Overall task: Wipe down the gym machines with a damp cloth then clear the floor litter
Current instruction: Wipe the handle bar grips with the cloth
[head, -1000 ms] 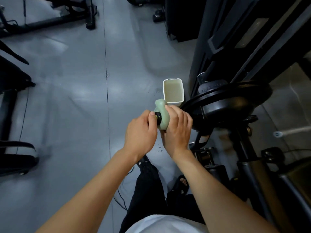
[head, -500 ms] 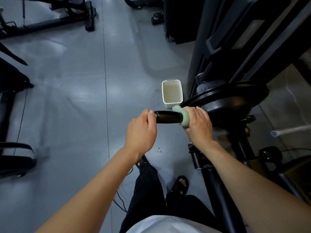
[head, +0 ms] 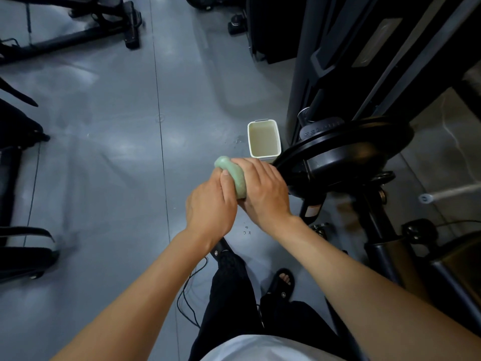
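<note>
A pale green cloth (head: pixel 233 174) is wrapped round the end of the black machine's bar, which is hidden under my hands. My right hand (head: pixel 263 190) grips the cloth from above with its fingers curled over it. My left hand (head: pixel 210 207) sits right against it, fingers curled, thumb on the cloth's near side; whether it grips the hidden bar or only the cloth I cannot tell. The black weight plate (head: pixel 341 155) of the machine sits just right of my hands.
A white rectangular tub (head: pixel 264 138) of cloudy water stands on the grey floor beyond my hands. Water drops (head: pixel 246 229) lie below them. Black machine frames (head: pixel 78 35) stand at the left and top. A cable (head: pixel 187 295) runs by my legs.
My right hand has slid the cloth back left along the bar, from beside the weight plate to the bar's end, and now touches my left hand. The bare bar is covered again.
</note>
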